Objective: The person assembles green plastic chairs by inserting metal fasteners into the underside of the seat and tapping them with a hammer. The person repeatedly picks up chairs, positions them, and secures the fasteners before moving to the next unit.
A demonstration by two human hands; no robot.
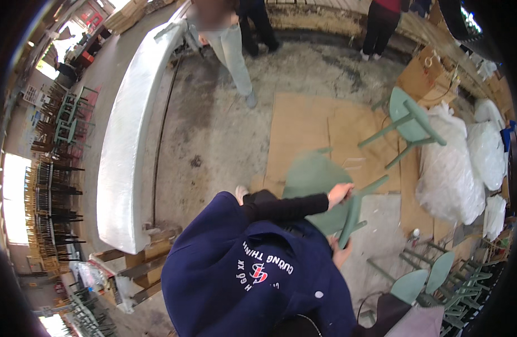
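A green chair (317, 182) is tilted in front of me, its broad panel smeared by motion. My left hand (339, 194), in a black sleeve, has its fingers closed at the chair's frame, next to a narrow green bar. Lower down, my right hand (341, 251) grips the same chair near the end of a curved green part; some of its fingers are hidden. Another green chair (407, 121) rests tipped over on a flat cardboard sheet (300, 126), its legs pointing outward.
Clear plastic bundles (449, 168) and a cardboard box (427, 76) stand at the right. More green chairs (410, 285) are crowded at lower right. A long wrapped white piece (124, 140) lies at left, with a person (230, 50) at its far end. Stacked chairs (51, 196) line the far left.
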